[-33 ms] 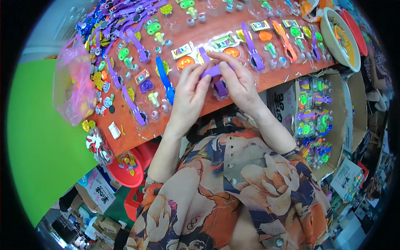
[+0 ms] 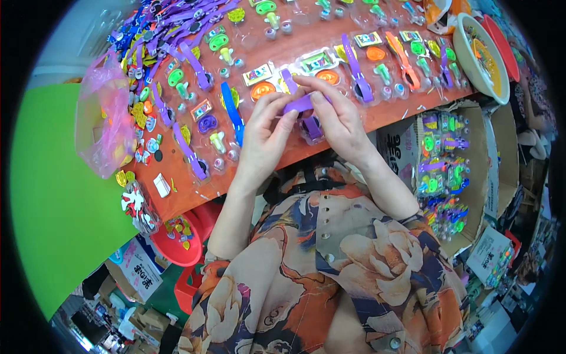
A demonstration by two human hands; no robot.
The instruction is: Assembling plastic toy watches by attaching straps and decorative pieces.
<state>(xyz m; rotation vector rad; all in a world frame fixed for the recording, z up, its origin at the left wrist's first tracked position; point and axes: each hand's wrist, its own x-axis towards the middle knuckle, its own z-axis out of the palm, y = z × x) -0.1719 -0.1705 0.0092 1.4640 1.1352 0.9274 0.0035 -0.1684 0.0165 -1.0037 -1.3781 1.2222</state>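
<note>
Between the fingertips of both hands is a purple toy watch strap [image 2: 302, 105], held just above the table's front edge. My left hand [image 2: 266, 131] pinches its left end. At the other end my right hand [image 2: 341, 123] is closed on it, thumb on top. Another purple piece with a dark round part [image 2: 312, 126] lies below the strap, partly hidden by my fingers. Just beyond my hands a clear blister tray holds an orange ring-like toy [image 2: 262, 90] and another orange piece [image 2: 327, 76]. A blue toy watch [image 2: 232, 112] lies left of my left hand.
Filled blister trays with purple, green and yellow toys cover the red-brown table [image 2: 259, 168]. A heap of purple straps [image 2: 183, 23] lies far left, near a pink plastic bag [image 2: 106, 118]. A cream basin [image 2: 480, 56] stands far right. Below it, a carton [image 2: 474, 194] holds packed trays.
The purple strap has turned slightly between my fingertips, showing more of its flat side. Both hands stay in nearly the same place.
</note>
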